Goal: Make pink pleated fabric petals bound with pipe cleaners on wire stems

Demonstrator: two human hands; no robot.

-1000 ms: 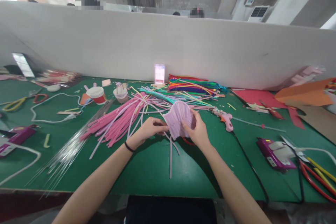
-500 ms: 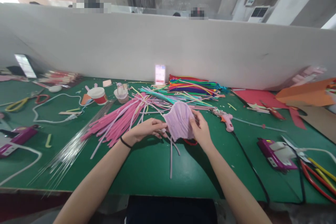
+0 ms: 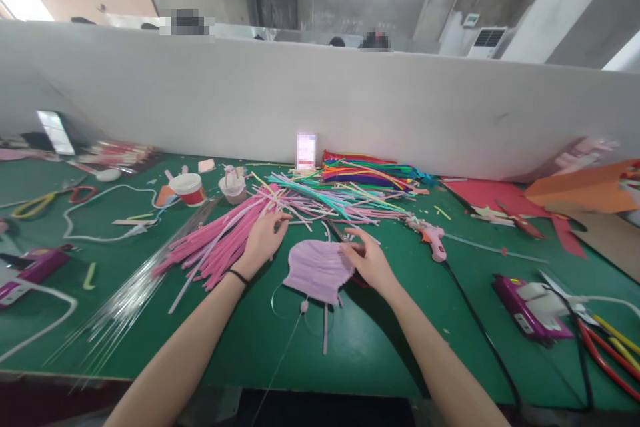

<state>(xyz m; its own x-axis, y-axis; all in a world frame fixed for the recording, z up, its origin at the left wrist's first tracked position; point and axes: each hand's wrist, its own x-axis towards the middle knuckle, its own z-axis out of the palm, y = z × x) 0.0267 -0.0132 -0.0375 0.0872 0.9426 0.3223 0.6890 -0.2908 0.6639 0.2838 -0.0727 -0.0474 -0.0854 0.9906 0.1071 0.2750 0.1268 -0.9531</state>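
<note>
A lilac ribbed piece, seemingly made of pipe cleaners set side by side, is in front of me. My right hand has its right edge between thumb and fingers. My left hand is apart from it, fingers curled, beside the pink pipe cleaners; what its fingertips hold, if anything, is hidden. Below the piece lie a loose lilac pipe cleaner and a thin thread with a small lilac lump. A metal tool with red handles is partly covered by my right hand.
Multicoloured pipe cleaners are heaped at the back by a phone. On the right are a pink glue gun and a purple power strip. Clear thin rods and a paper cup stand or lie leftward.
My left hand has let go of the lilac piece and moved up and left toward the pink pipe cleaners. The piece has turned and come lower, nearer me, at my right hand.
</note>
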